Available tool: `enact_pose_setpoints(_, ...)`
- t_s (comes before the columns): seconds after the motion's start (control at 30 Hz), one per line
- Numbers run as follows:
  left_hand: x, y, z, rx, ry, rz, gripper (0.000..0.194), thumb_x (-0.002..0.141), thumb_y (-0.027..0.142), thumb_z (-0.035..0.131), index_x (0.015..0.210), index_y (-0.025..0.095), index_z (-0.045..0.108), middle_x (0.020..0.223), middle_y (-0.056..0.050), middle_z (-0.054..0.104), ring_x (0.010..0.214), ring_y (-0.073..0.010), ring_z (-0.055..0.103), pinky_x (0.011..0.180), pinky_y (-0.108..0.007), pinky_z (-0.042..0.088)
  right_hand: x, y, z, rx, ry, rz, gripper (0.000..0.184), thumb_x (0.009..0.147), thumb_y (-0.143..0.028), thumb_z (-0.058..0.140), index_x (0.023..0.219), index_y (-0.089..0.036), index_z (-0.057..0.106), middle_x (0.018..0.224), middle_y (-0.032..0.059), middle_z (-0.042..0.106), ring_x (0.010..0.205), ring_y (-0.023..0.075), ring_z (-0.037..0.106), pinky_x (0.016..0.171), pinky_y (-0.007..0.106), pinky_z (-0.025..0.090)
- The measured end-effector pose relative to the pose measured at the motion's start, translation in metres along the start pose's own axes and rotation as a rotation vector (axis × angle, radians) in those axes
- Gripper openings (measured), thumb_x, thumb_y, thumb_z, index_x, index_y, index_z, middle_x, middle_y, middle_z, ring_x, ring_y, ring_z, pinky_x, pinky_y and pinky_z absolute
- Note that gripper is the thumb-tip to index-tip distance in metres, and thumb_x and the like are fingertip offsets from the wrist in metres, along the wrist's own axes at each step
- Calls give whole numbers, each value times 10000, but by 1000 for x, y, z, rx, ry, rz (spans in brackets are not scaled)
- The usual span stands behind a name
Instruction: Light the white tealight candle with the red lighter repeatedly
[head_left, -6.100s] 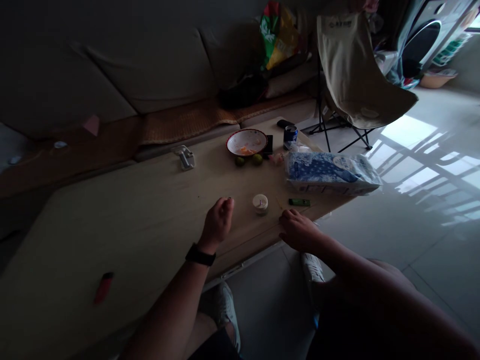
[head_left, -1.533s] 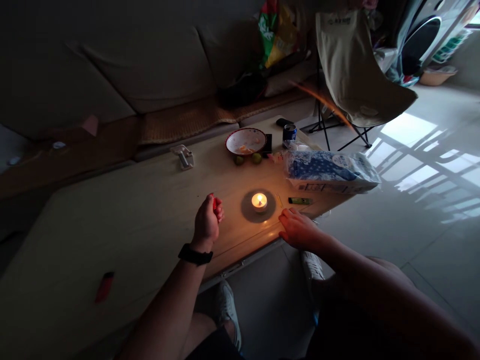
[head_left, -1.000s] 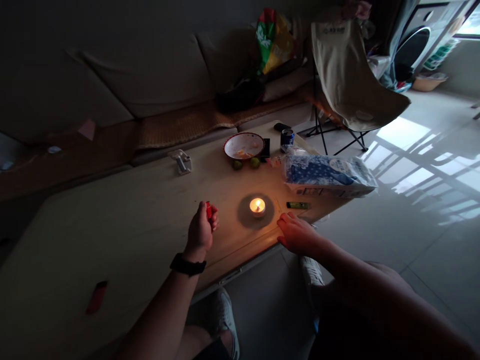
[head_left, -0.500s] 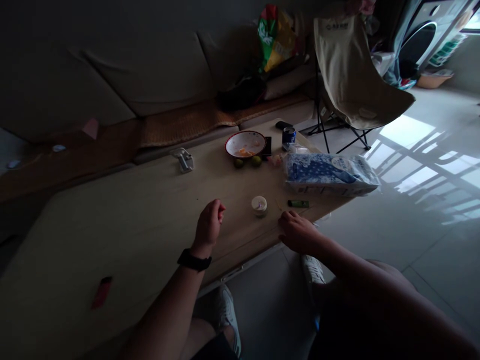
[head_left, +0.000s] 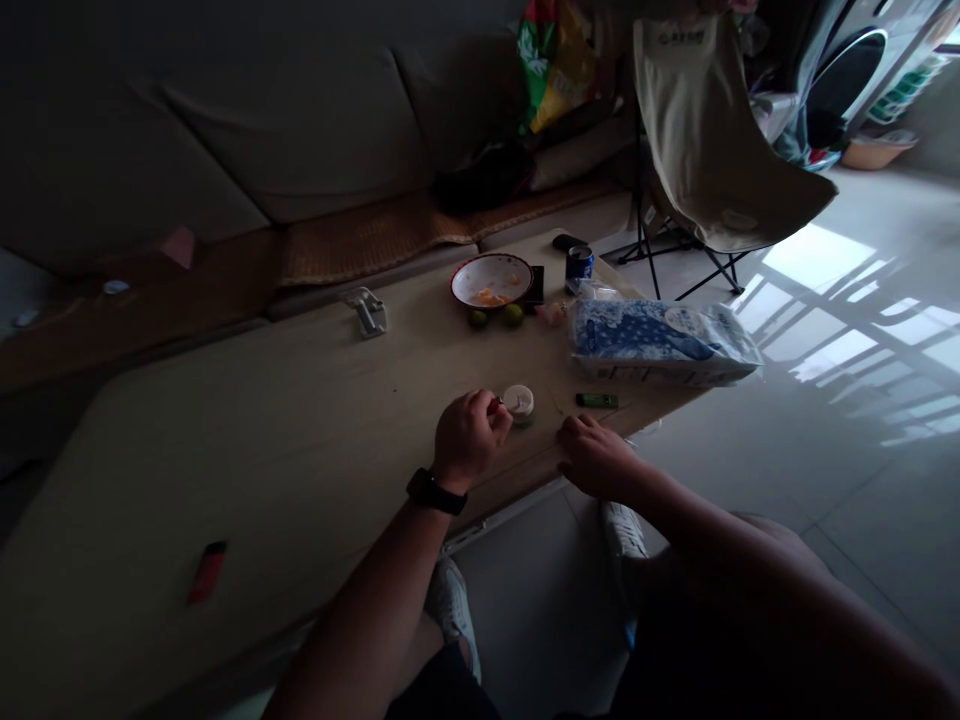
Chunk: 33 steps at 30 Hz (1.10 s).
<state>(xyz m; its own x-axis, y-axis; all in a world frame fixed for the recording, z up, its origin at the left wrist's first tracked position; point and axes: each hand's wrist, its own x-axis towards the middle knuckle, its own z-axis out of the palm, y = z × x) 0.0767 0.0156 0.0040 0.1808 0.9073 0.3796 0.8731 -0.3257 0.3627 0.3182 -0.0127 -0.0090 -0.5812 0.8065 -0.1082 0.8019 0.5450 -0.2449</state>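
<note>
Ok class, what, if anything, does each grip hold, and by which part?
Left grip: a small red thing, mostly hidden; which part cannot be told. Right grip: nothing visible.

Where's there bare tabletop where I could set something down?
Widest free patch: the left of the table, between the red lighter and white plastic item. Another, with one dark speck, runs from that item to the left hand. It's crowded on the right: tea light, right hand, green lighter, blue package, can, bowl.

Perhaps lighter point(head_left: 496, 403), mostly hidden inside left grip point(head_left: 471, 432); table point(head_left: 285, 430) cut off lower left; chair lettering point(head_left: 681, 38) blurred.
</note>
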Motion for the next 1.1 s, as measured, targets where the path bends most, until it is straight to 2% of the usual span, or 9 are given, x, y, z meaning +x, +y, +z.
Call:
enact_pose_setpoints(0.17,3,3,2,79,-49,24,137,900,292,519,796,209,551,790,-85,656,767,-237,588,714,-359,409,1,-3,-2,-1,-27,54,265,915,-348,653,1110,-169,667,1219,154,625,1190,300,531,975,384,467)
enact_pose_setpoints(0.33,2,2,3,106,-43,40,138,901,288,506,798,207,549,791,-86,660,766,-238,594,708,-363,413,2,-4,-2,-1,-31,64,268,910,-350,669,1108,-169,668,1219,157,638,1205,311,542,983,386,472)
enact_pose_setpoints(0.8,1,3,0,102,-58,45,97,858,241,539,766,213,528,771,-87,646,758,-243,584,690,-370,404,0,-3,-1,-29,7,13,273,925,-348,654,1099,-139,665,1182,171,635,1148,313,544,947,392,486)
enact_pose_setpoints(0.93,0,4,-3,-23,-21,6,144,903,277,519,773,214,513,771,-77,626,749,-226,566,687,-358,399,0,-3,-2,-24,6,14,277,931,-348,651,1108,-135,666,1189,173,632,1145,308,541,951,388,478)
enact_pose_setpoints(1.1,-1,-12,-6,-450,75,-249,322,1023,406,367,825,214,533,729,-33,576,665,-174,514,635,-318,394,0,-2,0,-28,10,25,302,916,-361,674,1118,-136,664,1193,169,632,1153,311,537,941,382,476)
